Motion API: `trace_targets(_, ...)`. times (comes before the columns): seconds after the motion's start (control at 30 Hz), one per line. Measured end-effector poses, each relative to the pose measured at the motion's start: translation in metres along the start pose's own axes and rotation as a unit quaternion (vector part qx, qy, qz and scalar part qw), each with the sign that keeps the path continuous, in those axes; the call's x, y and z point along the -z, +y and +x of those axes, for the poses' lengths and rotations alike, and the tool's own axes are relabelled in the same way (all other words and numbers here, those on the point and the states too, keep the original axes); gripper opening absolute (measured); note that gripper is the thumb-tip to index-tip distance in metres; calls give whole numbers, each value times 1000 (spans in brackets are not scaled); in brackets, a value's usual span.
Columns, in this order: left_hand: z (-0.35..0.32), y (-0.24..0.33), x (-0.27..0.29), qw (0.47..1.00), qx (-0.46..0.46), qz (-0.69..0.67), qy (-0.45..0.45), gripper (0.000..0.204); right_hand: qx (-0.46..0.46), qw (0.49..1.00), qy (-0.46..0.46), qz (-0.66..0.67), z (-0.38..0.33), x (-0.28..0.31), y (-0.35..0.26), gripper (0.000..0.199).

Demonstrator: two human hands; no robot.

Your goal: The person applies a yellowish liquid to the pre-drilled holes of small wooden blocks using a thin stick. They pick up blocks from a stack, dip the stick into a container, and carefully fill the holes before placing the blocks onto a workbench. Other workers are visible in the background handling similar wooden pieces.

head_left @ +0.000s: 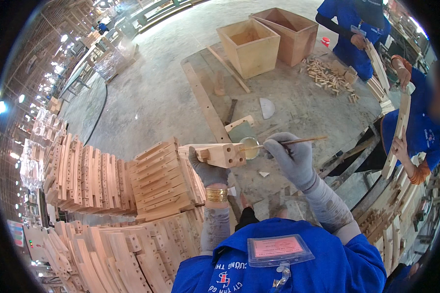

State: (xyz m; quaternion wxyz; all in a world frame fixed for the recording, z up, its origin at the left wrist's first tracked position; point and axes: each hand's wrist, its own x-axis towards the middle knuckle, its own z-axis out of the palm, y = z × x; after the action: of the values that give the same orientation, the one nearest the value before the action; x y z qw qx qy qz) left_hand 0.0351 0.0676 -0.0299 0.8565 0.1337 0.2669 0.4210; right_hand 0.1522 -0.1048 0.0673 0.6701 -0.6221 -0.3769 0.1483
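Table (291, 100): grey, spread out ahead.
Wood (219, 155): left of the right hand (294, 161), long axis crosswise, drilled end (236, 156) pointing right.
Left hand (211, 173): wrapped around the wood, nearer it.
Right hand: apart from the left, pinching a stick (310, 139).
Bowl (251, 155): beside the drilled end.
Stick: tip near the holes; touching, I can't tell.

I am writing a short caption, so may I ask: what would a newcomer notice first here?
Probably the stacked wooden pieces filling the lower left. Near the centre, the gloved left hand holds a wooden block with round holes in its end, while the right hand holds a thin stick. Two open wooden boxes stand out near the top, beside heaped pegs.
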Motion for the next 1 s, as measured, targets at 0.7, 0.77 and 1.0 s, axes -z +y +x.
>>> trace_targets(0.7,0,-8,-14,999,26,-24,-6,52,94,995,-39,1,9,-3,-7,9)
trace_targets(0.77,2,-8,-9,999,34,-12,-16,53,143,987,-51,-45,11,-2,-8,9)
trace_targets(1.0,12,-18,-23,997,-47,67,4,56,162,985,-13,-53,8,13,-9,7)
